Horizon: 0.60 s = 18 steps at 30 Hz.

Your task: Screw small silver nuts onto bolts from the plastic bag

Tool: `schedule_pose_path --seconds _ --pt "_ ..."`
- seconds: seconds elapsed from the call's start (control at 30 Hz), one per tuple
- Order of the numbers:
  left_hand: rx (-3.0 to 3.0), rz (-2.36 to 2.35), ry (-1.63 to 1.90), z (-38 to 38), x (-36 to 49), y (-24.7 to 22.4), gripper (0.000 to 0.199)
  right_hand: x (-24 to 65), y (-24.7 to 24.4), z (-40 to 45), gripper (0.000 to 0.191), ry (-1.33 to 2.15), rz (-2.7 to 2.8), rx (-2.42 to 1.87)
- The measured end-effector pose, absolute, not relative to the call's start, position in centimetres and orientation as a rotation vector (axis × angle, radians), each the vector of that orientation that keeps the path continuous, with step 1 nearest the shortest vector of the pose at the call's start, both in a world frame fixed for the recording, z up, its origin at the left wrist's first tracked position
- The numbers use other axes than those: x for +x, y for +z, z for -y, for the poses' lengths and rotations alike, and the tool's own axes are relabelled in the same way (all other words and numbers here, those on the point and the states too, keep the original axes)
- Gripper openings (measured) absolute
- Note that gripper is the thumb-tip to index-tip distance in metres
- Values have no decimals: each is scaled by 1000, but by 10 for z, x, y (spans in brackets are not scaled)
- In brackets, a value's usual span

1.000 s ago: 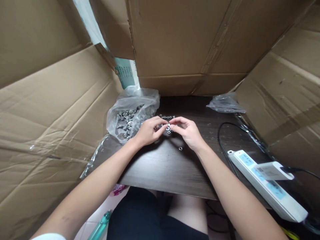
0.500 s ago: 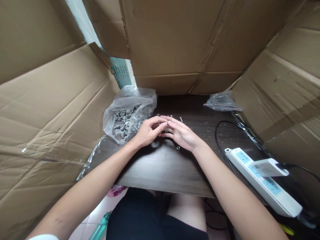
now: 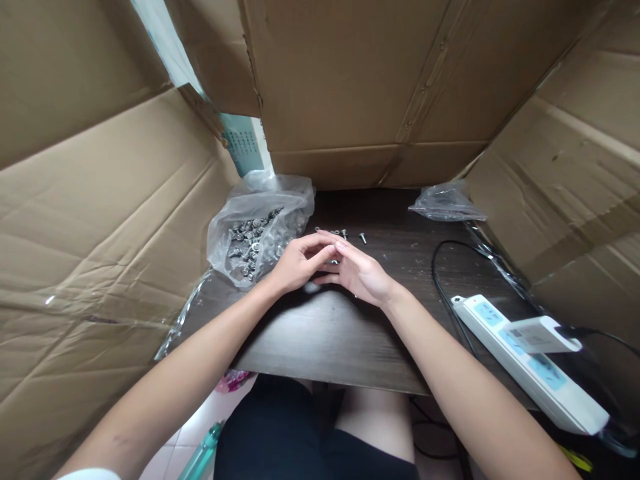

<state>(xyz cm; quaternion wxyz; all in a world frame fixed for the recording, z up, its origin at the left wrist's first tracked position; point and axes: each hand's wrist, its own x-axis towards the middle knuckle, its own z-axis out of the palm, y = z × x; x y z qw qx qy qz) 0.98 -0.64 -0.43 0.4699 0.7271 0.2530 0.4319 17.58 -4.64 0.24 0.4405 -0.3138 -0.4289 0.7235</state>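
Note:
Above the dark table (image 3: 320, 340), my left hand (image 3: 300, 263) and my right hand (image 3: 367, 273) meet at the fingertips. Both hands have their fingers pinched together, and whatever lies between them is too small and hidden to name. Just behind the hands lie a few small metal pieces, among them a bolt (image 3: 344, 234) and, further right, another bolt (image 3: 363, 238). A clear plastic bag (image 3: 220, 230) full of metal fasteners (image 3: 253, 233) stands open to the left of my left hand.
At the right lies a white power strip (image 3: 530, 367) with a plugged-in adapter and a black cable (image 3: 435, 273). A flat clear bag (image 3: 447, 202) sits at the back right. Cardboard walls (image 3: 360, 80) enclose the table on three sides.
My right hand has shifted slightly left and its fingers have closed more against my left fingertips. The nut beneath it is now mostly covered.

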Motion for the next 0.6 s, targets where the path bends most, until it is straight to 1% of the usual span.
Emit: schedule_pose_path --seconds 0.13,0.3,0.37,0.47,0.6 --pt "1751 -657 1050 7 11 -7 31 175 -4 45 47 1634 1227 -822" --pt "1701 -658 986 9 13 -7 33 173 -9 48 39 1040 1571 -1035" --pt "1712 -640 960 10 13 -6 34 173 -8 49 37 868 1674 -1080" --pt "1763 -664 923 12 14 -6 34 175 -7 49 36 742 1744 -1129" --pt "1760 -684 894 12 14 -7 33 177 -9 48 37 665 1782 -1190"
